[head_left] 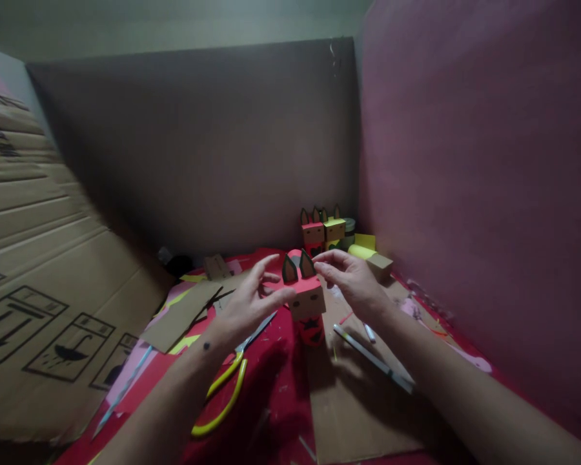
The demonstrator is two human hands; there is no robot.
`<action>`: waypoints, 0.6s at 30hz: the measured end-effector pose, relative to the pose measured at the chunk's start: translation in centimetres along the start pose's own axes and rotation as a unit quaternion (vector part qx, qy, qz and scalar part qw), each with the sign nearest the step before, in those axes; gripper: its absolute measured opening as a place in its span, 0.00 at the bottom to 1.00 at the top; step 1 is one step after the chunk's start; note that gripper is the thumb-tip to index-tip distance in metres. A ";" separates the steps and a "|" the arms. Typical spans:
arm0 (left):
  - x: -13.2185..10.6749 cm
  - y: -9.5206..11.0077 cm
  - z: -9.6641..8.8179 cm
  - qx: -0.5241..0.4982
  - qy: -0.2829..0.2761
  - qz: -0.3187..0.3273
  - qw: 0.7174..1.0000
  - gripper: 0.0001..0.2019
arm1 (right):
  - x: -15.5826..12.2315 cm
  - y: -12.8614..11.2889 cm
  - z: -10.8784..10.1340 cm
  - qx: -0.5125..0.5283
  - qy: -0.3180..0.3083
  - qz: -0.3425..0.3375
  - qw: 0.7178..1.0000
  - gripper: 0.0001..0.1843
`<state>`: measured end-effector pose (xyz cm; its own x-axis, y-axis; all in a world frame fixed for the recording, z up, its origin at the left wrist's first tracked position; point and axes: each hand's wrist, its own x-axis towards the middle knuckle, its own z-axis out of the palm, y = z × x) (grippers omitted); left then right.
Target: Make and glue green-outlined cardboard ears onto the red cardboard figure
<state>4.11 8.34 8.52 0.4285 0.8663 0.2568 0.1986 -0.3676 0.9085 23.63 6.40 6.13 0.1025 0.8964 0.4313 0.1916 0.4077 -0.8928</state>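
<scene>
A small cardboard animal figure with a red top, two dark pointed ears and a red body stands upright at the middle of the work surface. My left hand touches its left side with the fingers curled round the head. My right hand reaches in from the right and pinches at the right ear with thumb and forefinger. Both forearms stretch in from the bottom of the view.
Yellow-handled scissors lie near my left wrist. A pen or craft knife lies on brown cardboard. Two finished figures, a yellow roll, paper scraps and cardboard walls surround the red surface.
</scene>
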 end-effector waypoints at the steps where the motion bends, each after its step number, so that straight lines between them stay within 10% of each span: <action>1: 0.1 0.3 -0.1 0.003 0.023 0.006 1.000 0.27 | 0.1 0.0 0.1 0.002 -0.006 0.003 1.000 0.11; 18: 0.1 0.1 2.0 -0.078 0.076 0.033 0.993 0.10 | 0.1 0.1 0.4 0.042 -0.039 0.011 0.998 0.10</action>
<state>5.96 7.75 7.96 0.2953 0.8877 0.3533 0.0298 -0.3782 0.9253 23.25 6.65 6.05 0.0282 0.9150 0.4024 0.1076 0.3974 -0.9113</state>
